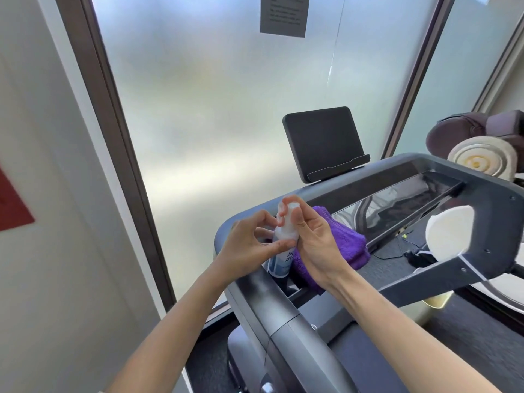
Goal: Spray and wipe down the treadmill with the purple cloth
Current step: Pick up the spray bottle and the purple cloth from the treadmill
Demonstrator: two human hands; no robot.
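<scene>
A small white spray bottle [280, 255] with a blue label stands upright at the left corner of the grey treadmill console [482, 191]. My left hand [246, 248] pinches the bottle's body between thumb and fingers. My right hand [314, 239] grips the bottle's top, its fingers curled over the clear cap. Just behind my right hand, a folded purple cloth [346, 242] lies on the console's left side, partly hidden by that hand.
A black tablet-like screen [323, 143] stands at the console's far edge before a frosted window. A white round pad [450, 236] sits on the right crossbar. The left handrail [286, 330] runs toward me. A wall is close on the left.
</scene>
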